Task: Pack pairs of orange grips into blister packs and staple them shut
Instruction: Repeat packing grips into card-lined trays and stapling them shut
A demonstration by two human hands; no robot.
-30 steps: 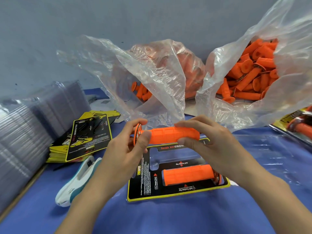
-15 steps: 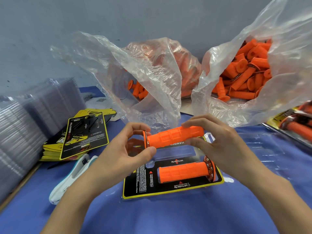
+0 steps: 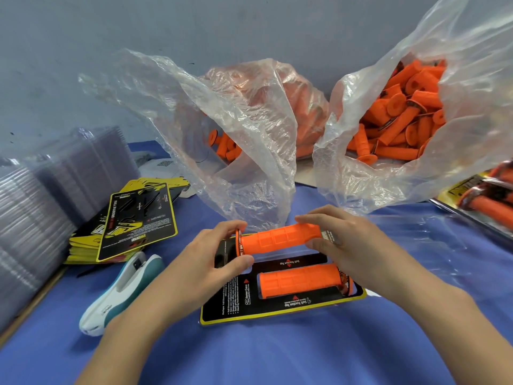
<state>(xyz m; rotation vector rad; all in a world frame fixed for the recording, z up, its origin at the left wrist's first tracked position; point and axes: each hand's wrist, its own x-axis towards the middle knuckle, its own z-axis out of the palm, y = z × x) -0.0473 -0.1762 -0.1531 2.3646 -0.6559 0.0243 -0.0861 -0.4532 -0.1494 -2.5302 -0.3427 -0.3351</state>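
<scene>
An open blister pack (image 3: 277, 309) with a black and yellow card lies on the blue table in front of me. One orange grip (image 3: 299, 280) sits in its near cavity. Both hands hold a second orange grip (image 3: 277, 238) just above the far cavity. My left hand (image 3: 211, 262) pinches its flanged left end between thumb and fingers. My right hand (image 3: 341, 243) pinches its right end. A white and teal stapler (image 3: 122, 293) lies on the table left of my left arm.
Two clear plastic bags (image 3: 244, 140) (image 3: 410, 112) of loose orange grips stand at the back. A stack of printed cards (image 3: 133, 220) and stacks of clear blister shells (image 3: 41, 201) are on the left. Packed blister packs (image 3: 483, 198) lie at the right edge.
Both hands have lowered the held grip toward the pack's far cavity and levelled it. The grip in the near cavity has not moved.
</scene>
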